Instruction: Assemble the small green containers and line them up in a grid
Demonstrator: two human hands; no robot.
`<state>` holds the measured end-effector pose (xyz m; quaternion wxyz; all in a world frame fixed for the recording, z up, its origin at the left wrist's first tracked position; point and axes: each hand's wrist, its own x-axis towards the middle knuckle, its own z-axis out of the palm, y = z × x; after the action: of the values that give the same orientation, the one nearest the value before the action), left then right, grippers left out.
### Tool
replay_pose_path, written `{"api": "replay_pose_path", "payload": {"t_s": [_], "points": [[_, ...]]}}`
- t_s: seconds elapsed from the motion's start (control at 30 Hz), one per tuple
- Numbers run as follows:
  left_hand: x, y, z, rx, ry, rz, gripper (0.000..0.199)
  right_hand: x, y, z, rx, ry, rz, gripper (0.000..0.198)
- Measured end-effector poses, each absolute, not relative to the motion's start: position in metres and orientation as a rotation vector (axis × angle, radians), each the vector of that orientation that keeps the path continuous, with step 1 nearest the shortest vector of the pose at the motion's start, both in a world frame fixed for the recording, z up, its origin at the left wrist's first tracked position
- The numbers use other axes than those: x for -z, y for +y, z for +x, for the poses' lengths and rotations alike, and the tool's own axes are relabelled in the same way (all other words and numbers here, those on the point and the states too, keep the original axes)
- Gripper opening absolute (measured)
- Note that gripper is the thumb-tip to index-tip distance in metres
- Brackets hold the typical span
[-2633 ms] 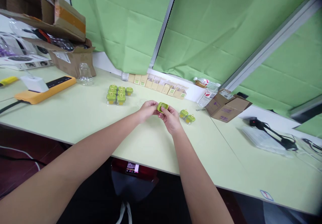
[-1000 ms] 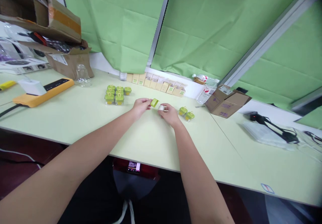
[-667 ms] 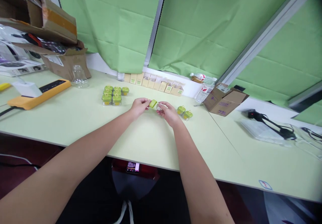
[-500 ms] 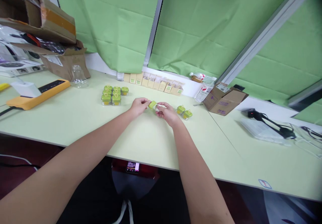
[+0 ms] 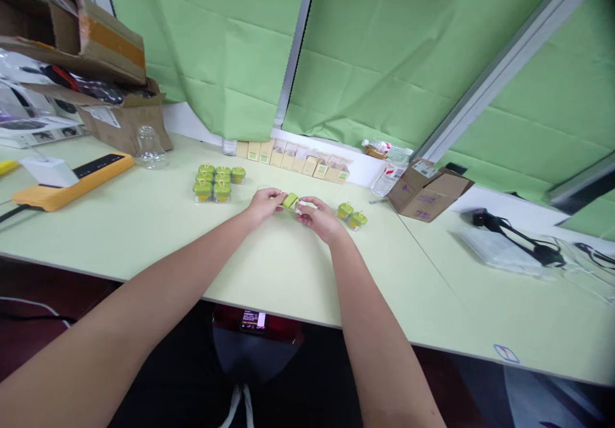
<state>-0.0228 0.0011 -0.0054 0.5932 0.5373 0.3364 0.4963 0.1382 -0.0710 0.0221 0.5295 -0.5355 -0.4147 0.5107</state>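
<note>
My left hand [image 5: 263, 206] pinches a small green lid [image 5: 290, 200] over the middle of the table. Close beside it, my right hand [image 5: 318, 215] is closed on a small white thing [image 5: 300, 207]; the fingers cover most of it and its kind is unclear. Behind my left hand a faint clear rim [image 5: 264, 188] shows, partly hidden. A group of small clear jars with green lids [image 5: 213, 182] stands to the left. Two more such jars [image 5: 352, 215] stand just right of my right hand.
A row of small cardboard boxes [image 5: 298, 159] lines the wall. To the left are an orange power strip [image 5: 91, 173], a clear glass vessel [image 5: 150, 149] and cardboard boxes [image 5: 120, 117]. Plastic bottles [image 5: 388, 177], a carton [image 5: 427, 192] and a black headset-like device [image 5: 519, 239] lie to the right.
The green lid has turned slightly between my hands, and the white thing in my right fingers has shifted a little. The jars around have stayed put.
</note>
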Motion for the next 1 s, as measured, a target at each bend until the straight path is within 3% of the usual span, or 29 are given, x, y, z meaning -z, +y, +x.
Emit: {"api": "replay_pose_path", "payload": {"t_s": [0.23, 0.6, 1.0], "points": [[0.011, 0.011, -0.023, -1.256, 0.952, 1.292, 0.022, -0.022, -0.072, 0.138, -1.221, -1.018, -1.323, 0.033], [0.003, -0.001, -0.023, -1.145, 0.754, 1.14, 0.026, -0.026, -0.075, 0.138, -1.261, -1.002, -1.299, 0.03], [-0.002, -0.003, -0.024, -1.108, 0.75, 1.048, 0.019, -0.02, -0.07, 0.147, -1.227, -1.028, -1.266, 0.047]]}}
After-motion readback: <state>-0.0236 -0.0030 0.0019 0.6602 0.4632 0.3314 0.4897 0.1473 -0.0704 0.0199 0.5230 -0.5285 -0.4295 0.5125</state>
